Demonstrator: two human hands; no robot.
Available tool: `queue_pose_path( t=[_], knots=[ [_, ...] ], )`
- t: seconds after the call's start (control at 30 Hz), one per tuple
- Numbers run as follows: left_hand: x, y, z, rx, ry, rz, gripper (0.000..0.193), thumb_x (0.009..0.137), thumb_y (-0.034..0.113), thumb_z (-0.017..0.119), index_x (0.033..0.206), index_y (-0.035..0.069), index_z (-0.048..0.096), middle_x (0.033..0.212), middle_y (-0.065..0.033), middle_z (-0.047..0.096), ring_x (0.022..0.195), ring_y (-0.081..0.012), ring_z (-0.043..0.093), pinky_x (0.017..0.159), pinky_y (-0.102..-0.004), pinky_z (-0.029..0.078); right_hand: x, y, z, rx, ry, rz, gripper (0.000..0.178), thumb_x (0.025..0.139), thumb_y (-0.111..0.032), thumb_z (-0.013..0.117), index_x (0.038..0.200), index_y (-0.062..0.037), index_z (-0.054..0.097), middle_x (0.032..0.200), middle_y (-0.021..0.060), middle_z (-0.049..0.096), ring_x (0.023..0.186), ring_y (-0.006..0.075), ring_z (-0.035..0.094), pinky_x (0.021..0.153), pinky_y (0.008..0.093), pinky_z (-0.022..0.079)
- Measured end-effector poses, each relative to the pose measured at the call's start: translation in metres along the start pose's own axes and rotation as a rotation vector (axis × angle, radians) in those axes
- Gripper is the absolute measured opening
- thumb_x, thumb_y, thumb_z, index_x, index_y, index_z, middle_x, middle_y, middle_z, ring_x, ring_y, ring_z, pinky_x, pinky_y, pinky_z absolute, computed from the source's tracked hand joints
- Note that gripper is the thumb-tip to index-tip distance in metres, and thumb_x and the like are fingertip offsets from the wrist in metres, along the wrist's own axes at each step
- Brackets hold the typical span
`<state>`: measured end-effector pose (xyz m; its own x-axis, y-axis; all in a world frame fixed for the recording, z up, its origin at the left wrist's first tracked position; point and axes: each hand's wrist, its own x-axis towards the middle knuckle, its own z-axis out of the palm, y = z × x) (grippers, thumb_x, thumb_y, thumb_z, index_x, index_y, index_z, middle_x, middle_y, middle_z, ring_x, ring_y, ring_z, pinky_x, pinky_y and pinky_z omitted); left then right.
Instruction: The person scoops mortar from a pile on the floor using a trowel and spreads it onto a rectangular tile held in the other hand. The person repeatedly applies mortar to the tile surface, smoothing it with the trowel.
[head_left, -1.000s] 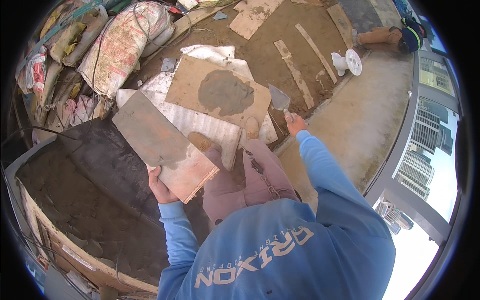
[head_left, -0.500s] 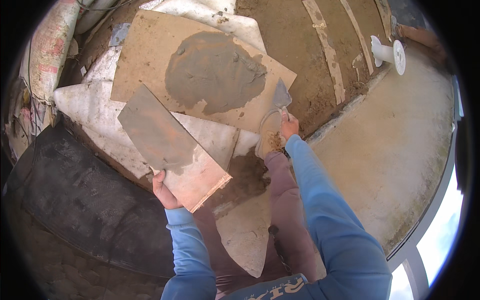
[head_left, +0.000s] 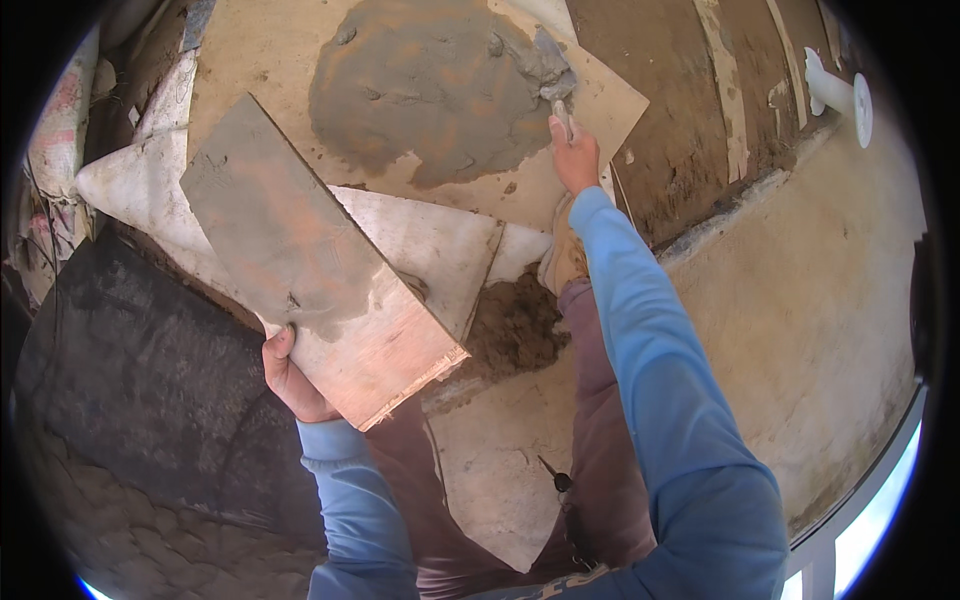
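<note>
L hand (head_left: 292, 375) gripped tight on tile (head_left: 315, 255) at its lower edge, tile tilted up — best kept steady, face up. R hand (head_left: 575, 160) beyond, closed round trowel (head_left: 553, 85), blade in mortar pile (head_left: 430, 95) on board (head_left: 610, 100) — take a modest scoop. Mortar just beyond tile's far corner.

Blue long sleeves (head_left: 640, 330), mauve trousers (head_left: 600, 440)

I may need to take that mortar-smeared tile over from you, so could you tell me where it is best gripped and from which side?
Grip the tile at its bare lower corner, beside where the left hand clamps its lower left edge. Come in from below, the person's side: the upper face carries grey mortar, and the far end juts over the mortar board, where the right hand works a trowel.
</note>
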<state>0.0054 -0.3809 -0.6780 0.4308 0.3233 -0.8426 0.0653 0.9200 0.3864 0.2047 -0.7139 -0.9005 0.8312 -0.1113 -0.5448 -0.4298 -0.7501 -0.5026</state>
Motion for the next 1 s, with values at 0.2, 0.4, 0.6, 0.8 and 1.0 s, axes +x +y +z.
queue_pose_path(
  t=[0.2,0.4,0.6,0.8,1.0],
  knots=[
    [0.000,0.001,0.004,0.007,0.054,0.006,0.060,0.086,0.016,0.056,0.143,0.000,0.043,0.137,-0.0188,0.056,0.123,-0.0361,0.056,0.109,-0.0483,0.045,0.012,-0.032,0.021,-0.101,-0.065,-0.101,0.058,0.096,-0.040,0.058,0.129,0.0083,0.058,0.107,0.0315,0.068,0.106,0.0441,0.065,0.094,0.0446,0.050],
    [0.002,0.004,0.000,0.072,0.040,0.068,0.067,0.085,0.009,0.055,0.148,0.001,0.035,0.137,-0.0168,0.052,0.122,-0.0315,0.056,0.103,-0.0428,0.049,-0.026,-0.117,0.078,-0.123,-0.183,-0.188,0.052,0.097,-0.038,0.057,0.126,0.0045,0.061,0.104,0.0294,0.068,0.100,0.0412,0.066,0.088,0.0458,0.051],
    [0.004,0.016,-0.013,0.227,0.058,0.145,0.069,0.084,0.005,0.052,0.150,0.001,0.033,0.137,-0.0176,0.053,0.119,-0.0316,0.059,0.102,-0.0421,0.051,-0.072,-0.158,0.071,0.455,-0.542,0.072,0.038,0.098,-0.030,0.055,0.116,0.0019,0.064,0.075,0.0049,0.058,0.057,0.0116,0.051,0.052,0.0296,0.042],
    [0.003,0.017,-0.009,-0.005,-0.006,0.028,0.068,0.083,0.003,0.051,0.149,-0.002,0.036,0.137,-0.0184,0.054,0.119,-0.0289,0.060,0.099,-0.0379,0.052,-0.100,-0.174,-0.012,0.041,-0.414,-0.747,0.043,0.081,-0.017,0.068,0.119,0.0038,0.062,0.083,0.0153,0.065,0.068,0.0253,0.065,0.061,0.0338,0.052],
    [-0.003,0.012,-0.007,-0.222,-0.121,-0.099,0.073,0.078,0.003,0.055,0.149,0.000,0.038,0.135,-0.0178,0.055,0.119,-0.0299,0.059,0.102,-0.0401,0.049,-0.104,-0.204,-0.034,-0.138,-0.307,-1.381,0.057,0.066,-0.004,0.076,0.120,-0.0003,0.061,0.093,0.0147,0.066,0.074,0.0324,0.065,0.064,0.0386,0.055]
  ],
)
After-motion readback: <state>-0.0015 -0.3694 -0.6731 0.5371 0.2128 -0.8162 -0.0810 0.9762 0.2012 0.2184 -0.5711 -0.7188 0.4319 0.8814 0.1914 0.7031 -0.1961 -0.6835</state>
